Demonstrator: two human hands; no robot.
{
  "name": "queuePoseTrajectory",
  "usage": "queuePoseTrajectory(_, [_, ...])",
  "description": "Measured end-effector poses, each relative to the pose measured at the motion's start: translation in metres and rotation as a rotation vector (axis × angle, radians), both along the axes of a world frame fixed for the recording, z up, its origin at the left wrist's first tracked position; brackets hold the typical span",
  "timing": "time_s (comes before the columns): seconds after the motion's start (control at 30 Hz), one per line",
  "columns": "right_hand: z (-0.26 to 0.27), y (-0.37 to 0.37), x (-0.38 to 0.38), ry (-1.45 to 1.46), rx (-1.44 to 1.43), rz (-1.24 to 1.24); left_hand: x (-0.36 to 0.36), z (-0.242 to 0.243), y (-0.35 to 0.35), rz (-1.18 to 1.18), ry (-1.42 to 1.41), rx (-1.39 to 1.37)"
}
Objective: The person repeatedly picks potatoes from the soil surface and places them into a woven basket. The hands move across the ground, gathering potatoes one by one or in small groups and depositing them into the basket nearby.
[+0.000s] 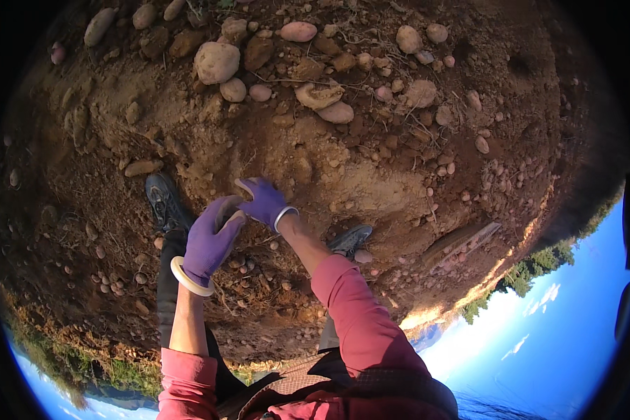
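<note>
My left hand (212, 239), in a purple knit glove with a pale bangle (191, 276) at its wrist, is over the soil between my shoes. Its thumb stands apart from its curled fingers, and nothing shows in the gap. Close beside its fingertips is my right hand (266, 203), also gloved in purple, with its back towards me. Whether its partly hidden fingers hold anything cannot be made out. Brown, crumbly soil (304, 163) lies beyond the hands. Past that are several potatoes, among them a large round pale one (217, 63) and a pinkish oval one (298, 31).
My dark shoes stand either side of my hands, the left shoe (163, 202) next to a long potato (143, 168). A ridged, crate-like object (467, 244) lies on the ground at right. Smaller potatoes (113, 286) are scattered at lower left. Dry stems cross the soil.
</note>
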State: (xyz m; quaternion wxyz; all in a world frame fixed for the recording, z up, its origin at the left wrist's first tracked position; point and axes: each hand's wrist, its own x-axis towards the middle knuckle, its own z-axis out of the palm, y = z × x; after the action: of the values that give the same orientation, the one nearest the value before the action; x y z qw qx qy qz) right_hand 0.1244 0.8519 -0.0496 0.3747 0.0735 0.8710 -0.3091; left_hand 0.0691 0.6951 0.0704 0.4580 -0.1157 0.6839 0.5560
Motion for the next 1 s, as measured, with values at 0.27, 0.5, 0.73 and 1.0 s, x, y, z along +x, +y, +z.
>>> queuePoseTrajectory(0.27, [-0.023,0.173,-0.099,0.178,0.666,-0.114,0.005,-0.004,0.014,0.101,-0.114,0.097])
queuePoseTrajectory(0.5, [0.013,0.066,-0.039,-0.052,-0.572,-0.983,0.004,-0.001,0.029,0.214,-0.078,0.078])
queuePoseTrajectory(0.73, [0.08,0.009,-0.134,0.515,-0.311,-0.329,-0.027,0.006,0.006,0.541,-0.221,0.148])
queuePoseTrajectory(1.0, [-0.019,-0.03,-0.243,0.558,0.665,0.454,-0.03,0.007,-0.015,0.504,-0.18,0.121])
